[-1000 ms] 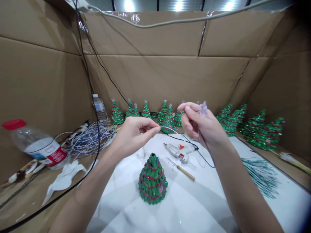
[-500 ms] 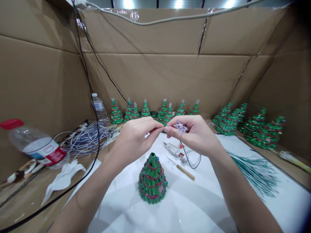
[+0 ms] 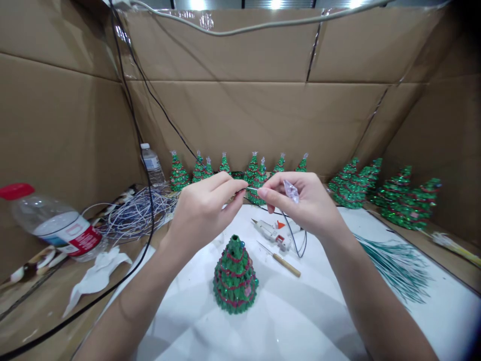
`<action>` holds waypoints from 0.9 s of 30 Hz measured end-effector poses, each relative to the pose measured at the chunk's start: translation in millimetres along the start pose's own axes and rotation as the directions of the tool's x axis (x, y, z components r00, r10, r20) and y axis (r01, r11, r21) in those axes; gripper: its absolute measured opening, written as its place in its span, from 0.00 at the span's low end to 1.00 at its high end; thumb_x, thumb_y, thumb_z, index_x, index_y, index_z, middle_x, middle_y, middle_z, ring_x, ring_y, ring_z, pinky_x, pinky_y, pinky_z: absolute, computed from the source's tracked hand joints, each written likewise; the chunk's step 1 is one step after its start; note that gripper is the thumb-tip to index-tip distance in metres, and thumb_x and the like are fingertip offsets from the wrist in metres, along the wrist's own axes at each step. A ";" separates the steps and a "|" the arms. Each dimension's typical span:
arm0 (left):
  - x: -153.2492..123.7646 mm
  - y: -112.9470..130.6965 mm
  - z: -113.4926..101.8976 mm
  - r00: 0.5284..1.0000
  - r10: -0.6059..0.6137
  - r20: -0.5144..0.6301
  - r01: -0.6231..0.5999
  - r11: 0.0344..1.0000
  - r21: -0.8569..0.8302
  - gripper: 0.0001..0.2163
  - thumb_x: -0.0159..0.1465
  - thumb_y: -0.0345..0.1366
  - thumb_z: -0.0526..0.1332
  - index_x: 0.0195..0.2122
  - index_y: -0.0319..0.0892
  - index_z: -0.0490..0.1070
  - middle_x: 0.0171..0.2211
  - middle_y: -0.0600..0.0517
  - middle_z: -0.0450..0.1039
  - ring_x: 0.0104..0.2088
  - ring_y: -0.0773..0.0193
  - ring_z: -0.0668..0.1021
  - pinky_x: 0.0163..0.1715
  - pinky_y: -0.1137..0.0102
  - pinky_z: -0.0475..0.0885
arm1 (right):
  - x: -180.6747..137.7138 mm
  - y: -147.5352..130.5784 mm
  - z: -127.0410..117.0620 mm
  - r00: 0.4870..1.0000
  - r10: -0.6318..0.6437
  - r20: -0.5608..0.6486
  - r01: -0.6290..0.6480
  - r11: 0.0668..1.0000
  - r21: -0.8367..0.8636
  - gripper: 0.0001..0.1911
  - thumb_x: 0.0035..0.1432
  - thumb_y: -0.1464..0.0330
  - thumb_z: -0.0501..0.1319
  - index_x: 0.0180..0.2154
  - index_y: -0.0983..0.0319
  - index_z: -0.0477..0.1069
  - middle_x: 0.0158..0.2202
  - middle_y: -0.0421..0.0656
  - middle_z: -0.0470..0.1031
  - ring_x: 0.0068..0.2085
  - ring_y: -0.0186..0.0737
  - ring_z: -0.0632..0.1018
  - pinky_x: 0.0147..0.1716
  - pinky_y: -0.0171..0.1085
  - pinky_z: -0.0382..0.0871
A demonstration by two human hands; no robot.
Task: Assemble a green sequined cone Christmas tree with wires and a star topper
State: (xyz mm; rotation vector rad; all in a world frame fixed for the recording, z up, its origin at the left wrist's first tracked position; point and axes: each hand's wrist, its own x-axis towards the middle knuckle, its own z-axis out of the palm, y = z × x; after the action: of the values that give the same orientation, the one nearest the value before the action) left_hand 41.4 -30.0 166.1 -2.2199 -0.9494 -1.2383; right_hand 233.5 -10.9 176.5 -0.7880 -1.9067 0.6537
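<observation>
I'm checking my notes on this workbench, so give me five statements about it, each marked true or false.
1. The left hand and right hand both hold a thin wire. True.
2. The clear star is at the left hand. False: it is at the right hand.
3. The glue gun lies beyond the awl. True.
4. The nearest Christmas tree lies on its side. False: it stands upright.
5. That tree's tip bears a star. False: it has an open hole.
</observation>
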 end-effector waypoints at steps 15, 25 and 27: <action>7.4 -2.2 -8.4 0.922 -0.298 0.246 0.379 0.822 -0.424 0.04 0.60 0.33 0.63 0.29 0.41 0.76 0.26 0.54 0.77 0.27 0.67 0.76 0.26 0.74 0.69 | -1.9 -2.7 1.5 0.995 -0.098 0.014 0.099 0.994 -0.050 0.08 0.53 0.64 0.67 0.31 0.63 0.75 0.23 0.38 0.73 0.24 0.30 0.69 0.22 0.30 0.60; 5.4 0.1 -4.7 0.938 -0.268 0.219 0.335 0.861 -0.384 0.04 0.61 0.33 0.63 0.33 0.41 0.77 0.30 0.52 0.78 0.30 0.68 0.77 0.28 0.75 0.69 | -1.5 -0.3 2.8 0.992 -0.123 0.025 0.124 0.988 -0.092 0.10 0.55 0.63 0.64 0.29 0.63 0.74 0.23 0.38 0.73 0.24 0.30 0.69 0.22 0.30 0.60; 5.0 -0.3 -3.4 0.961 -0.221 0.167 0.266 0.902 -0.340 0.04 0.61 0.32 0.63 0.35 0.41 0.77 0.31 0.52 0.79 0.30 0.67 0.77 0.30 0.74 0.70 | -0.3 -0.3 2.8 0.995 -0.097 0.014 0.097 0.992 -0.084 0.11 0.55 0.62 0.64 0.29 0.63 0.73 0.22 0.39 0.73 0.24 0.30 0.69 0.22 0.30 0.60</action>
State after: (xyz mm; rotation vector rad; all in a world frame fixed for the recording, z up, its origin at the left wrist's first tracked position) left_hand 41.1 -30.2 172.1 -2.5456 -1.1573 -1.5017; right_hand 230.9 -11.6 175.4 -0.7408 -1.9790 0.5210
